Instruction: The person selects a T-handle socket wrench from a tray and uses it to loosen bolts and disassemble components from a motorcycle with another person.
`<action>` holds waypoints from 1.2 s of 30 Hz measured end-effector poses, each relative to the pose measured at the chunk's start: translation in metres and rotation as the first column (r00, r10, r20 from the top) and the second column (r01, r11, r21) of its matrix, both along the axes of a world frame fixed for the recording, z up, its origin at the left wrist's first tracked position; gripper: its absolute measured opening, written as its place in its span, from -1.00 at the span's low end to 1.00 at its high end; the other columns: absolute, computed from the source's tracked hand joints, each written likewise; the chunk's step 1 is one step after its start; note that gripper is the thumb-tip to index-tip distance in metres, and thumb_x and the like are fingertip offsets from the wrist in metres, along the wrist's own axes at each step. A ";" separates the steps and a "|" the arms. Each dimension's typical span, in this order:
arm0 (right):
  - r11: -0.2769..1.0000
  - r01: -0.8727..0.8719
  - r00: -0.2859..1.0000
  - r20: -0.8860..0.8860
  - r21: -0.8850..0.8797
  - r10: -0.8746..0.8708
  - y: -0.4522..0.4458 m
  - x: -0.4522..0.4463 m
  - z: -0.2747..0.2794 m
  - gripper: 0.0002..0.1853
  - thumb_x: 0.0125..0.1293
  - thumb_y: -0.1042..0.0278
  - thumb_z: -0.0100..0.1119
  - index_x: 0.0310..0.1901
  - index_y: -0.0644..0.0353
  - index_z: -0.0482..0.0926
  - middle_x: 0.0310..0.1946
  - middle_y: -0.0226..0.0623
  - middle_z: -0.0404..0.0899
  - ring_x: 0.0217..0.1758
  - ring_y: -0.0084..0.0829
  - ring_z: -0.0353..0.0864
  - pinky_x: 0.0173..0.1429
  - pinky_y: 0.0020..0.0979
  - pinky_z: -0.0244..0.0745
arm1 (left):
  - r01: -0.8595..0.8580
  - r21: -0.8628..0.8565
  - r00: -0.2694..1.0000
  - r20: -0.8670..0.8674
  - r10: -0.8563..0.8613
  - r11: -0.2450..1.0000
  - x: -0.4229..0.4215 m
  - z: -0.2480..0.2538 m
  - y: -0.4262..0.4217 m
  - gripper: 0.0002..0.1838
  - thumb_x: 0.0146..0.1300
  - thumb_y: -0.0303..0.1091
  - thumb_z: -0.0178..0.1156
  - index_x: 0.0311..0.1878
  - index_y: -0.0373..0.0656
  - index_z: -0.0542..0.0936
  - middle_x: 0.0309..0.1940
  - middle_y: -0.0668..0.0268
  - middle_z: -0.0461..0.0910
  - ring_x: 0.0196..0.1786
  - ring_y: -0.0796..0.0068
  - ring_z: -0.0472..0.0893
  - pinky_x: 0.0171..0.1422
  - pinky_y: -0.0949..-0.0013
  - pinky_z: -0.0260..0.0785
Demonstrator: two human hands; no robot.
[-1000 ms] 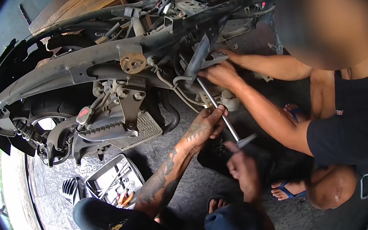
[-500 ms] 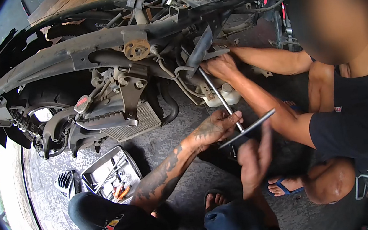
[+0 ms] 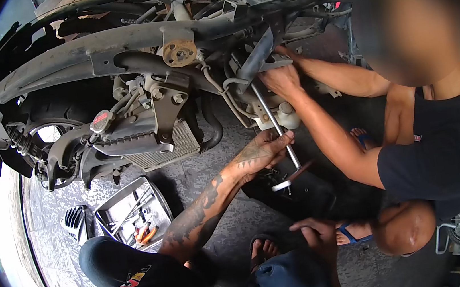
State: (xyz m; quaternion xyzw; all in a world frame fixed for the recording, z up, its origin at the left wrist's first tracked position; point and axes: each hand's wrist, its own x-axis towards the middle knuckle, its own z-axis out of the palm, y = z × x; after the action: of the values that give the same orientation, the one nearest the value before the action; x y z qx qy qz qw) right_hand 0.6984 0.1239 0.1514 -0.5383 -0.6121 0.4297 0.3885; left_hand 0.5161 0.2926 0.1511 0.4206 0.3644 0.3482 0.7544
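Observation:
My left hand (image 3: pixel 265 152) is closed round the lower shaft of a long T-handle wrench (image 3: pixel 267 105), thumb and fingers pinching the rod. The wrench's far end reaches into the motorcycle frame (image 3: pixel 131 41), where its tip is hidden. Its crossbar is smeared by motion just below my fist. My right hand (image 3: pixel 316 230) is apart from the wrench, holding nothing, with the index finger stretched out to the left. Beside the wrench's upper end, a co-worker's hand (image 3: pixel 282 79) reaches in at the frame; what it touches is hidden.
A metal tray (image 3: pixel 165 200) with wrenches and orange-handled pliers (image 3: pixel 146 234) lies on the floor (image 3: pixel 216 214) at left, beside a black finned cover (image 3: pixel 77 224). The radiator (image 3: pixel 170 148) hangs low. A co-worker (image 3: pixel 453 133) squats at right, close to the wrench.
My right hand has drawn down and away from the wrench's crossbar. The crossbar has turned, while my left hand keeps its hold on the shaft.

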 end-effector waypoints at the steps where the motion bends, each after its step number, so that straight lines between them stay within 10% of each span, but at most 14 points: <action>1: 1.000 0.000 1.000 0.001 -0.003 0.000 -0.002 0.004 0.013 -0.80 0.13 0.60 -0.04 -0.35 0.33 0.63 -0.46 -0.17 0.66 -0.44 -0.40 0.65 -0.32 -0.50 0.46 | -0.007 0.016 1.000 -0.019 0.007 1.000 0.001 0.000 0.000 -0.66 0.39 -0.07 0.04 -0.26 -0.20 0.42 -0.76 0.54 0.17 -0.72 0.73 0.13 -0.65 0.57 -0.07; 6: 0.964 0.214 0.926 -0.347 0.156 -0.149 0.009 0.010 0.057 -0.88 0.19 0.56 -0.02 -0.38 0.33 0.54 -0.46 -0.22 0.60 -0.62 -0.65 0.34 -0.51 -0.61 0.22 | 0.001 0.037 1.000 -0.015 0.000 0.999 0.001 -0.001 0.000 -0.65 0.39 -0.06 0.03 -0.27 -0.20 0.41 -0.76 0.53 0.17 -0.72 0.74 0.13 -0.65 0.57 -0.08; 9: 0.867 0.498 0.707 -0.594 0.033 -0.384 0.037 0.003 0.033 -0.71 0.33 0.48 -0.04 0.07 0.32 0.35 -0.49 -0.44 0.35 -0.60 -0.74 0.17 -0.52 -0.73 0.15 | -0.007 0.036 1.000 0.006 0.007 0.999 0.000 0.001 -0.002 -0.66 0.40 -0.06 0.02 -0.26 -0.20 0.41 -0.76 0.53 0.17 -0.72 0.73 0.12 -0.65 0.57 -0.08; 12: 0.939 0.344 0.864 -0.402 0.033 -0.302 0.042 -0.022 0.004 -0.52 0.38 0.47 -0.05 0.30 0.25 0.18 -0.48 -0.48 0.31 -0.59 -0.74 0.19 -0.51 -0.71 0.20 | -0.009 0.033 1.000 0.029 0.008 0.999 0.000 0.002 -0.001 -0.64 0.40 -0.04 0.00 -0.24 -0.20 0.42 -0.75 0.53 0.17 -0.72 0.73 0.11 -0.64 0.57 -0.10; 18: 0.845 0.395 0.600 -0.595 -0.362 -0.535 0.070 -0.027 -0.010 -0.65 0.39 0.33 0.01 0.16 0.21 0.31 -0.48 -0.40 0.38 -0.68 -0.71 0.27 -0.70 -0.69 0.05 | -0.020 -0.004 0.999 0.028 0.020 1.000 0.002 -0.004 -0.001 -0.66 0.41 -0.07 0.00 -0.22 -0.20 0.43 -0.71 0.54 0.17 -0.71 0.74 0.10 -0.63 0.58 -0.12; 26: 0.814 0.576 0.520 -0.736 -0.072 -0.434 0.091 -0.051 -0.003 -0.64 0.33 0.46 0.08 0.12 0.24 0.31 -0.47 -0.42 0.43 -0.58 -0.65 0.45 -0.64 -0.68 0.23 | -0.003 -0.146 0.922 0.383 0.060 0.989 0.008 -0.015 -0.002 -0.68 0.38 -0.04 0.04 -0.20 -0.13 0.43 -0.67 0.58 0.15 -0.69 0.76 0.07 -0.66 0.62 -0.16; 35: 0.812 0.566 0.785 -0.396 0.144 -0.476 0.069 -0.045 0.004 -0.78 0.29 0.48 0.09 -0.06 0.37 0.47 -0.44 -0.32 0.55 -0.53 -0.58 0.54 -0.52 -0.58 0.37 | 0.046 -0.016 0.998 -0.038 -0.046 0.999 0.015 0.004 -0.012 -0.61 0.38 -0.03 0.04 -0.23 -0.24 0.45 -0.74 0.54 0.18 -0.73 0.77 0.13 -0.68 0.60 -0.11; 36: 0.960 0.173 0.981 -0.121 0.219 -0.149 0.051 -0.037 -0.005 -0.84 0.26 0.50 0.08 -0.16 0.35 0.53 -0.48 -0.28 0.57 -0.53 -0.53 0.56 -0.49 -0.53 0.40 | 0.059 -0.036 0.998 -0.034 -0.060 0.998 0.011 0.005 -0.011 -0.61 0.38 -0.02 0.04 -0.23 -0.23 0.44 -0.74 0.54 0.18 -0.73 0.76 0.13 -0.68 0.60 -0.11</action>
State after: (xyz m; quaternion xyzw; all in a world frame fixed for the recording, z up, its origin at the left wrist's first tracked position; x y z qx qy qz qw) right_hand 0.6609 0.1754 0.1461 -0.5153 -0.5907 0.3505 0.5126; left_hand 0.5269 0.2812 0.1556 0.4240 0.3710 0.3116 0.7652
